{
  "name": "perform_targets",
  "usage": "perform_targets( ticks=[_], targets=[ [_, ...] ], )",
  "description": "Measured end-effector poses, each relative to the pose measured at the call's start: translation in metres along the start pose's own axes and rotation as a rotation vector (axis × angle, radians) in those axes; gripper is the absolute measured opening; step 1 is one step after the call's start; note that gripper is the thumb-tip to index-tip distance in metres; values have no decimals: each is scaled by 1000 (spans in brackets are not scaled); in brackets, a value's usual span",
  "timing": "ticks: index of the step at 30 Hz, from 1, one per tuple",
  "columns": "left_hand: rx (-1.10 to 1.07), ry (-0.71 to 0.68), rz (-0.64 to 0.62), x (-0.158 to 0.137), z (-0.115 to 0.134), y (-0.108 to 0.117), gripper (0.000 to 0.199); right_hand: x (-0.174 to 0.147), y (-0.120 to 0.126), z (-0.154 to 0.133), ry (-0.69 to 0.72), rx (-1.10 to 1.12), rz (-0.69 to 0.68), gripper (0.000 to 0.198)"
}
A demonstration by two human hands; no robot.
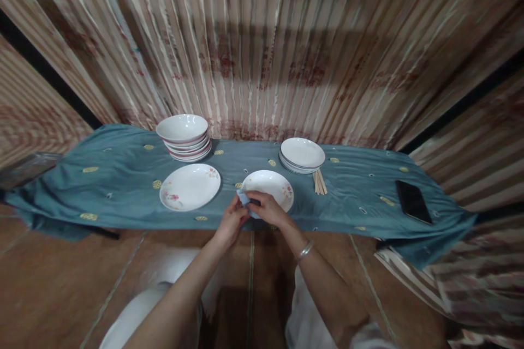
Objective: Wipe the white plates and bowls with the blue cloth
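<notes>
Both hands in close over the near edge of the right-hand floral plate (264,179). Left grip (231,220): fingers curled in on a pale blue piece (242,197), cloth or paper, can't tell which. Right grip (267,208): clamped on a short dark item (254,202), fingers against the same blue piece. Can't tell how firm either hold is, what the dark item is, or whether anything touches the plate; hands hide its near rim. Main risk, my read: dark item slips out of the blue piece, drops on the plate, chips the glaze. Cause would be a loose wrap or slick surface. Second: plate sits toward the near edge of the tabletop (123,191), so a knuckle or the right-wrist bangle (305,250) could shove or tip it. The cover (352,174) looks rumpled; if it's loose, a snag drags the crockery with it. Bowl stack (182,132), back left, is the tall one, so probably first to topple. Plate stack (303,152) has chopsticks (320,182) just in front; a right-elbow swing could scatter those. Left floral plate (190,187) and black tablet-like slab (413,202) sit clear of the hands, lower risk unless the cover shifts.
</notes>
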State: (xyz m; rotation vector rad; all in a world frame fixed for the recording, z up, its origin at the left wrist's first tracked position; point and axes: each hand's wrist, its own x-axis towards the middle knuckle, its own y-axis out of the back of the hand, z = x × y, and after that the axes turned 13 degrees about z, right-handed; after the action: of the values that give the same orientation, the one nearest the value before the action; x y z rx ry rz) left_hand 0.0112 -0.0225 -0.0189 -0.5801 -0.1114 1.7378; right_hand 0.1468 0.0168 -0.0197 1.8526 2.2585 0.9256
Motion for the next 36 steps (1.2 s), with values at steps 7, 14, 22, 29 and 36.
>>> perform_targets(
  ticks=[7,14,22,29,36],
  targets=[
    [29,44,37,-2,6,-2,57,-28,33,-12,9,-169,-100,26],
    [76,-28,21,9,-4,3,72,-58,73,0,24,-430,-49,33],
    [87,-65,89,17,-9,2,65,-47,90,20,-116,-532,256,38],
    [63,-25,181,19,-2,-1,61,-42,95,34,-575,-125,455,16],
    [77,-25,160,19,7,-8,52,-51,94,41,-640,251,395,27]
  ],
)
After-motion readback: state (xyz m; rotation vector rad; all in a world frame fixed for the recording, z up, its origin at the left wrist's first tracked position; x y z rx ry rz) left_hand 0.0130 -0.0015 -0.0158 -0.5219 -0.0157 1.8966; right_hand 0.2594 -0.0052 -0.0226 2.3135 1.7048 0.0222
